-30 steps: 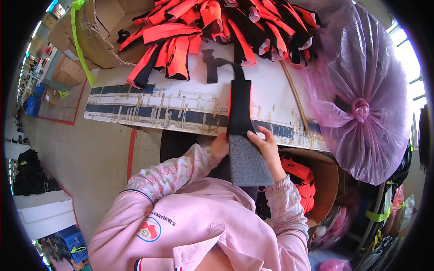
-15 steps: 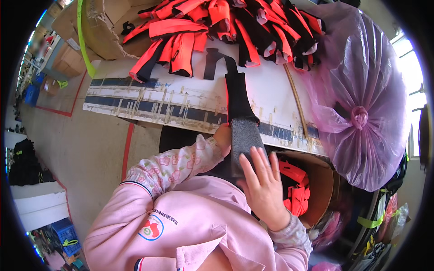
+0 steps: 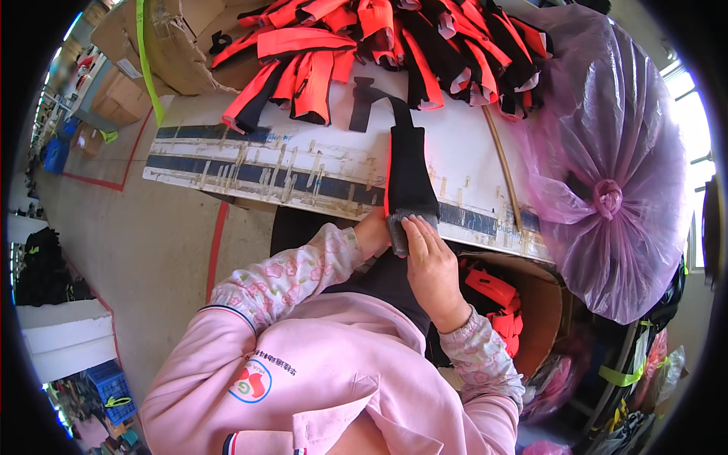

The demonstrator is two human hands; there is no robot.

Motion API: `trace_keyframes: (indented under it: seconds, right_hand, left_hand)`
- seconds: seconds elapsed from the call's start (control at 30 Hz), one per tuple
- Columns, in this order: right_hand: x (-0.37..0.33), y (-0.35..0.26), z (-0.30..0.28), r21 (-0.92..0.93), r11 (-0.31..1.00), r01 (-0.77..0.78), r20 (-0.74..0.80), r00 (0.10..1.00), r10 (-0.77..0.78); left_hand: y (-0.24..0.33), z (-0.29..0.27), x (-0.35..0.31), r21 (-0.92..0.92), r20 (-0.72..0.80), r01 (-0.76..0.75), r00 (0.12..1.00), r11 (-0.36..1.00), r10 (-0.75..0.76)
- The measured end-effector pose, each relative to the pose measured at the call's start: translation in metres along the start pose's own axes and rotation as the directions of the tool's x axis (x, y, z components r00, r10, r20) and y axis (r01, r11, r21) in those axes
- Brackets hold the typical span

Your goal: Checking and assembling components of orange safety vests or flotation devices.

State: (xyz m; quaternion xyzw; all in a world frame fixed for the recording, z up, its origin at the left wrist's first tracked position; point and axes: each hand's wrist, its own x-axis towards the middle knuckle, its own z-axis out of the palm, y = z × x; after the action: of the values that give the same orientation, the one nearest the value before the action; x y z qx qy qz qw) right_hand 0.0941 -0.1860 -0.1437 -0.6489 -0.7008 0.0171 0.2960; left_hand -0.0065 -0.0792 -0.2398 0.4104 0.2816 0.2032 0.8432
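Note:
A black padded strap (image 3: 412, 167) with an orange edge lies on the near part of the table, its thin black tail bent over at the far end. At the table's front edge its grey end piece (image 3: 402, 233) is folded short. My left hand (image 3: 371, 233) is closed on the left side of that end, the fingertips partly hidden. Over the grey piece, the fingers of my right hand (image 3: 434, 262) lie together and press it; the thumb is out of sight.
Many orange-and-black straps (image 3: 311, 83) are heaped across the back of the white table (image 3: 205, 144). A thin wooden stick (image 3: 502, 171) lies to the right, beside a big tied purple plastic bag (image 3: 607, 152). Below the edge stands a cardboard box (image 3: 540, 318) holding orange pieces; another box (image 3: 163, 45) is back left.
My right hand has moved up and its spread fingers have come together on the grey end piece. That piece, long and hanging toward me before, is now folded short.

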Motion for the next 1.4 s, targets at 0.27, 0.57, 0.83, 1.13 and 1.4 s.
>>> trace_keyframes:
  seconds: [0.27,0.57,0.83,1.13,1.4]
  right_hand:
    - [0.004,-0.017,-0.017,0.001,0.999,-0.053,0.086,0.995,0.052]
    - [0.008,0.012,0.028,-0.137,0.986,-0.092,0.155,0.981,0.113]
    - [0.026,0.026,0.042,-0.035,0.957,-0.289,0.476,0.837,0.270]
    - [-0.003,0.006,0.056,-0.132,0.960,-0.247,0.405,0.870,0.280]
    - [-0.011,0.018,0.088,-0.190,0.944,-0.269,0.455,0.828,0.328]
  left_hand:
    - [-0.001,0.007,-0.005,-0.373,0.056,-0.032,0.997,0.927,0.057]
    - [0.004,0.018,-0.010,0.074,-0.129,-0.080,0.988,0.994,0.089]
    - [-0.041,0.002,-0.010,0.133,-0.066,0.079,0.995,0.988,-0.071]
    - [-0.077,-0.025,-0.007,-0.170,-0.080,0.067,0.993,0.983,-0.082]
    - [-0.088,-0.029,0.008,0.545,0.106,-0.521,0.820,0.657,0.563]
